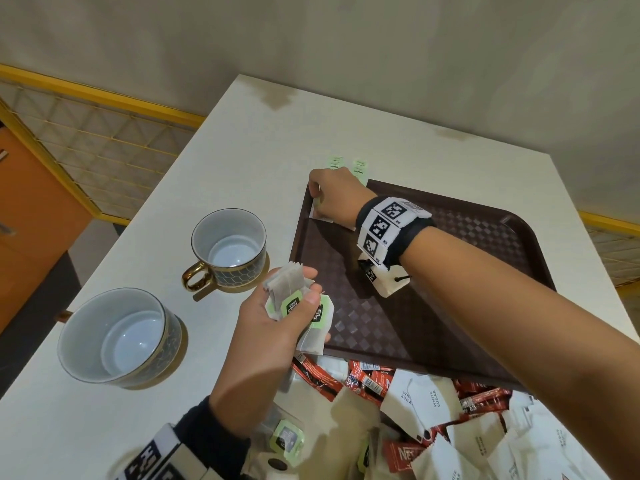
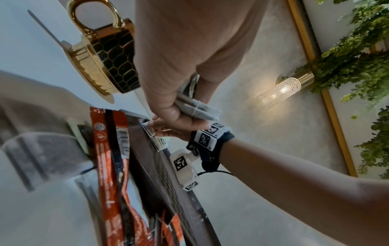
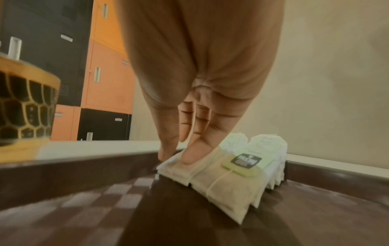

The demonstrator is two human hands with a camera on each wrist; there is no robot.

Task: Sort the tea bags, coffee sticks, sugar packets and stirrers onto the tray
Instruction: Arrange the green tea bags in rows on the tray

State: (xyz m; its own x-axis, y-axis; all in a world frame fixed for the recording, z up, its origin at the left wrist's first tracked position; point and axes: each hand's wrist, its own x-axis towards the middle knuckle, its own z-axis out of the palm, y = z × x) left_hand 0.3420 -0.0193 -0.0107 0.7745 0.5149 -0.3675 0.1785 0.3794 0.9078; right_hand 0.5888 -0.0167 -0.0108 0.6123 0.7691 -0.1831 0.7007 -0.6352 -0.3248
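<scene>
cups (image 1: 119, 336), two grey ones trimmed in gold, stand at the left on the white table (image 1: 242, 133). left hand (image 1: 277, 317) grips a bunch of paper tea bags (image 1: 294, 289). right hand (image 1: 332, 195) presses extended fingertips (image 3: 189, 158) on a row of tea bags (image 3: 227, 181) in the far left corner of the brown plastic tray (image 1: 485, 306).

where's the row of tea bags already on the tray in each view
Head: the tea bags on the tray sit in its far left corner, mostly hidden under the right hand.
Left wrist: mid-frame, a thin pale edge-on strip by the right hand's fingertips.
Right wrist: centre-right, the row leans against the far rim, fingers resting on top.
Shared landmark: the brown checkered tray.
</scene>
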